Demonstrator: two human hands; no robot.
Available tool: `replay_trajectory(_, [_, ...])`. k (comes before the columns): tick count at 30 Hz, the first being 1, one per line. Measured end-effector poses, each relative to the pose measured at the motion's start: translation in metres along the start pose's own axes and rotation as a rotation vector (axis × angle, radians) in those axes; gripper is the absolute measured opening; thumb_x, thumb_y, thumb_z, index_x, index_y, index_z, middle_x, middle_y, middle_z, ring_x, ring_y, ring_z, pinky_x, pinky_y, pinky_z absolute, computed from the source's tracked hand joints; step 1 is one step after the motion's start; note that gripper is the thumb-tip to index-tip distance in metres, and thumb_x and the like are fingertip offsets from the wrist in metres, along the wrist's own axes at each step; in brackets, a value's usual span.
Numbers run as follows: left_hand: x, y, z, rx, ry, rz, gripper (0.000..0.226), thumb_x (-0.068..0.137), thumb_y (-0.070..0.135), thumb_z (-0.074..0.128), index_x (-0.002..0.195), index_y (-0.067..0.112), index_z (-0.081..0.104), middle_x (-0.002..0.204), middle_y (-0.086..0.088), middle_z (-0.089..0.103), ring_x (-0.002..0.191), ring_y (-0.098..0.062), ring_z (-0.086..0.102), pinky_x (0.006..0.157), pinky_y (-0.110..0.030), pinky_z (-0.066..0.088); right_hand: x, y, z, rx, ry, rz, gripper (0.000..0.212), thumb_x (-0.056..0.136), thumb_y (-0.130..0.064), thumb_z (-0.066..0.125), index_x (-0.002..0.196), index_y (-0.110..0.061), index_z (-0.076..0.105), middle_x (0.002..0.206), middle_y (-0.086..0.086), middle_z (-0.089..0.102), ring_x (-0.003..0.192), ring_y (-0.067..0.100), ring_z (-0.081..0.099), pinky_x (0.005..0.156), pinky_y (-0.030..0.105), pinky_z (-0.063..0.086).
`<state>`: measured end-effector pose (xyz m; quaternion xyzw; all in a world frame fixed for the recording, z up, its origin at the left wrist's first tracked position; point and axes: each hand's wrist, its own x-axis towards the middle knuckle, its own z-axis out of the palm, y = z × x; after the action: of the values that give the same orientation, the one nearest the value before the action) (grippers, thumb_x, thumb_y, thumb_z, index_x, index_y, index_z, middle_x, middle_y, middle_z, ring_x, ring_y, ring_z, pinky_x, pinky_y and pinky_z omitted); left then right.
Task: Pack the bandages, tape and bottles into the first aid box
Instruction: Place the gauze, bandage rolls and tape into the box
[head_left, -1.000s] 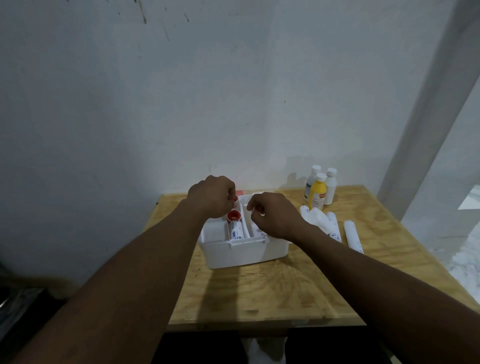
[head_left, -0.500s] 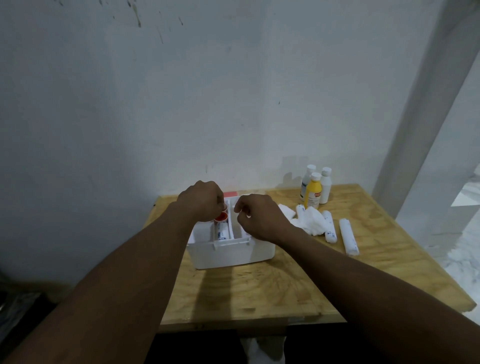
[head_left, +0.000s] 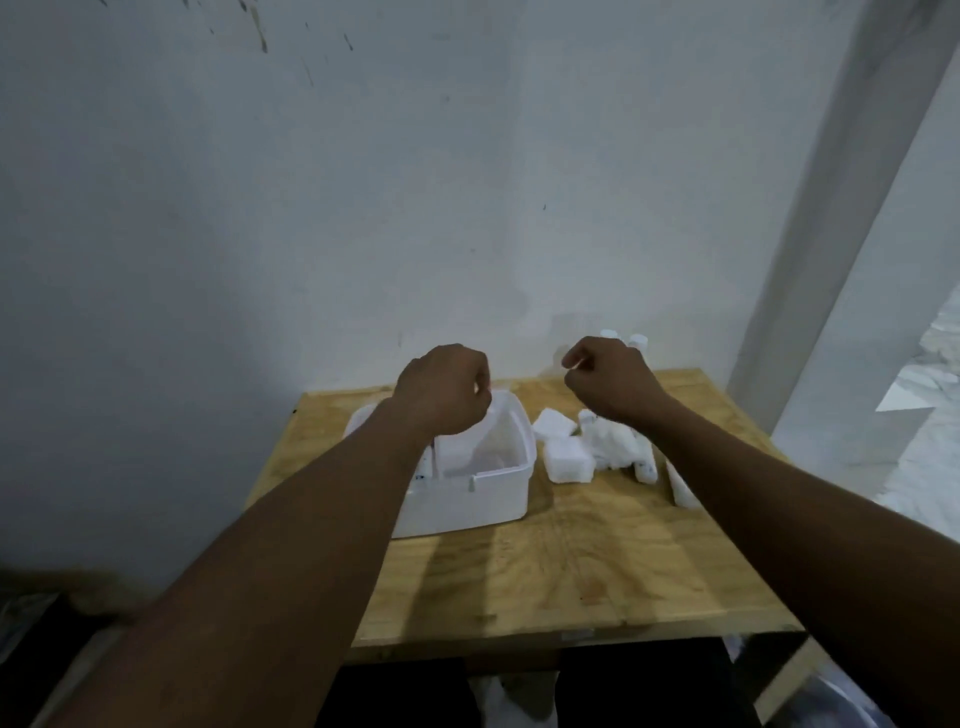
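The white first aid box (head_left: 485, 491) stands open on the wooden table (head_left: 571, 566). Beside my left forearm a bit of a bottle's label (head_left: 423, 472) shows inside the box. My left hand (head_left: 441, 392) hovers over the box's back edge, fingers curled, with nothing visible in it. My right hand (head_left: 608, 382) is lifted to the right of the box, also curled, and nothing shows in its grip. Behind it only the white caps of the bottles (head_left: 638, 340) show. White gauze pads (head_left: 566, 460) and bandage rolls (head_left: 615, 441) lie right of the box.
A wall rises directly behind the table, and a white post (head_left: 831, 208) stands at the right. Another bandage roll (head_left: 681, 488) lies partly under my right forearm. Bare wood stretches from the box to the table's front edge (head_left: 571, 636).
My right hand has left the box and moved right and up, in front of the bottles. My left hand has risen slightly over the box. The red-capped bottle is now hidden by my left arm.
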<state>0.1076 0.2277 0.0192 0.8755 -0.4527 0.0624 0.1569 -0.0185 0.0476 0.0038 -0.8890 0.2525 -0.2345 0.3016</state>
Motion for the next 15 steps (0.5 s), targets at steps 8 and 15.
replay_trajectory(8, [0.032,0.067,0.052,0.217,-0.315,0.147,0.031,0.09,0.033,0.059,0.12,0.024,0.063,0.123,-0.001,0.064,0.114,-0.024,0.058,0.094,-0.041,0.04,-0.004,0.062,-0.014,-0.308,-0.292,0.169,0.052,0.087,-0.021,0.059,0.138,-0.015,0.051,0.141,0.01,0.054,0.124,0.028,0.054,0.095,0.031,0.043])
replay_trajectory(15, [0.038,0.088,0.071,0.395,-0.438,0.15,0.036,0.09,0.033,0.065,0.121,0.017,0.055,0.118,-0.004,0.062,0.116,-0.026,0.056,0.105,-0.048,0.032,-0.007,0.074,-0.003,-0.327,-0.393,0.13,0.035,0.083,-0.03,0.066,0.115,-0.016,0.064,0.114,0.007,0.067,0.101,0.024,0.062,0.091,0.042,0.053])
